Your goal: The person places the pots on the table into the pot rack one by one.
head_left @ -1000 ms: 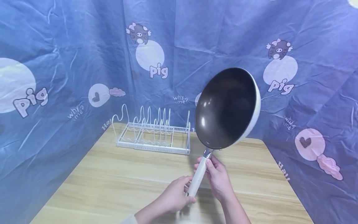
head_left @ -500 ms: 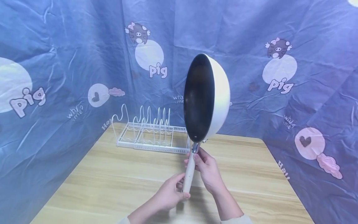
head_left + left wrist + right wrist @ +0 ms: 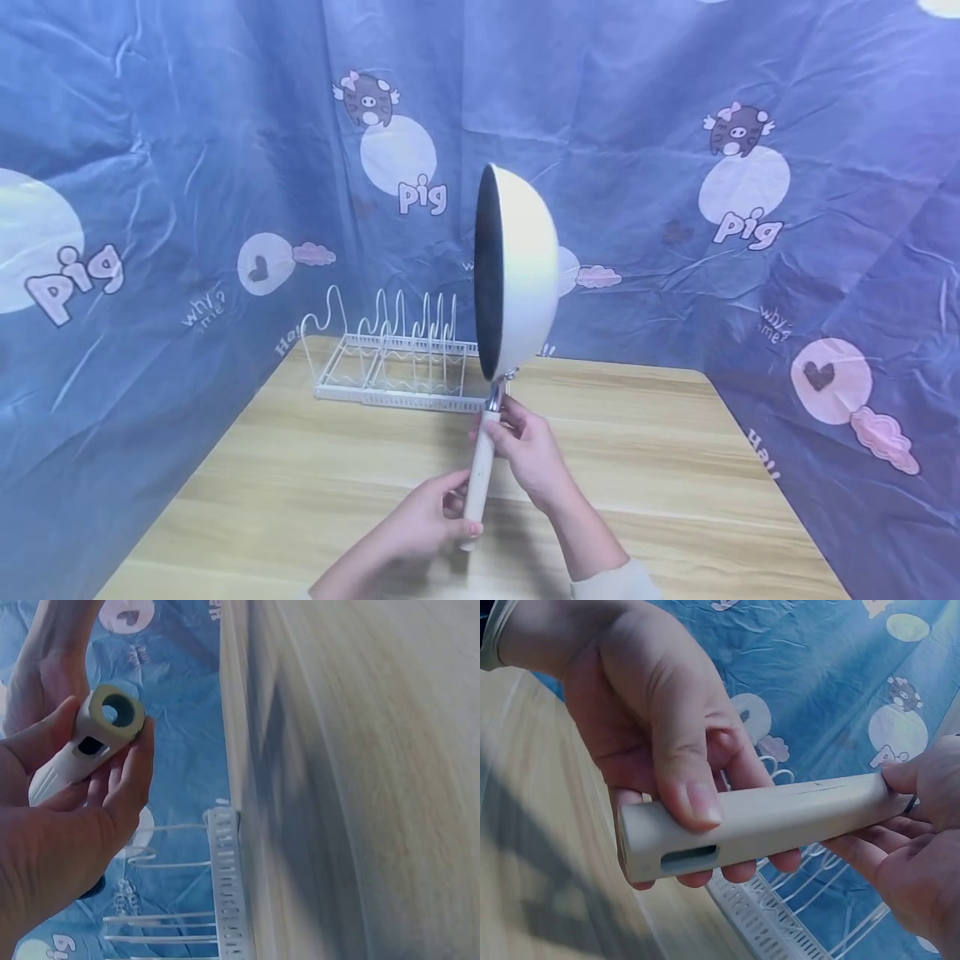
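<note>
A deep frying pan point(image 3: 528, 275), white outside and dark inside, is held upright above the table, its opening turned left. Its pale handle point(image 3: 478, 483) slants down between both hands. My left hand point(image 3: 423, 521) grips the lower end, thumb on one side and fingers on the other; the left wrist view shows the hole in the handle's end point(image 3: 112, 724) beside those fingers. Higher up, near the metal collar, my right hand point(image 3: 534, 458) holds the handle. In the right wrist view, the left hand point(image 3: 675, 727) wraps the slotted end and the right hand point(image 3: 922, 832) the other.
A white wire rack point(image 3: 412, 403) with several upright loops stands at the back left of the wooden table point(image 3: 637, 483). The pan's rim and handle overlap its right end in the head view. Blue printed cloth point(image 3: 637, 108) hangs behind and along both sides.
The pan has swung left and turned about its handle, from showing its dark inside to standing nearly edge-on. Both hands have shifted left with it and kept their grip.
</note>
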`<state>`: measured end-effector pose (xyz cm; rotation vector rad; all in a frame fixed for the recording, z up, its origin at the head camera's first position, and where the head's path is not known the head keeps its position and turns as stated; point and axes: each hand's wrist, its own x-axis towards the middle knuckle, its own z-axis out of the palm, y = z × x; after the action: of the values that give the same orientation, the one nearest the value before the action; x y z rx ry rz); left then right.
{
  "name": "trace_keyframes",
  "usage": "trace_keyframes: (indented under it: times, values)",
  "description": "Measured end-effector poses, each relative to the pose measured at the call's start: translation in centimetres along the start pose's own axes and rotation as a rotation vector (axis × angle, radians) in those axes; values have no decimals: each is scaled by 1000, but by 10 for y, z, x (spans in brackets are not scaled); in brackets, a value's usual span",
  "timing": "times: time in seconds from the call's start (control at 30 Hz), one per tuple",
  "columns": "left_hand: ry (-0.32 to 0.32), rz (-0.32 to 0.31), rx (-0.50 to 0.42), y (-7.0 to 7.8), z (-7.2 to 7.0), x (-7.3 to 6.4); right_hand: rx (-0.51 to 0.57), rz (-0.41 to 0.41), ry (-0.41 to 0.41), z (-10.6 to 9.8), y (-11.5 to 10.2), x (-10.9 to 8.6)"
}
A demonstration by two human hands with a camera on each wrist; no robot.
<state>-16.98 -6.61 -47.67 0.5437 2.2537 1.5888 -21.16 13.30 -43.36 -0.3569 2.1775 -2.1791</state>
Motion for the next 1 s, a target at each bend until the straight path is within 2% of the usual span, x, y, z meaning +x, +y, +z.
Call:
trace_keyframes:
  times: [0.13, 0.27, 0.5, 0.73, 1.0]
  values:
    - [-19, -17, -17, -4, -4, -3, -30, 7, -5, 4, 5, 2]
    - [-41, -20, -74, -11, -5, -5, -51, 20, -9, 6, 11, 3]
    - [-72, -40, -155, -19, -13, -15, -11, 23, -39, 19, 23, 7]
    - [-133, -98, -264, -24, -27, -26, 27, 66, -71, 32, 34, 9]
    - [-166, -118, -285, -31, -33, -27, 52, 126, -69, 35, 45, 10]
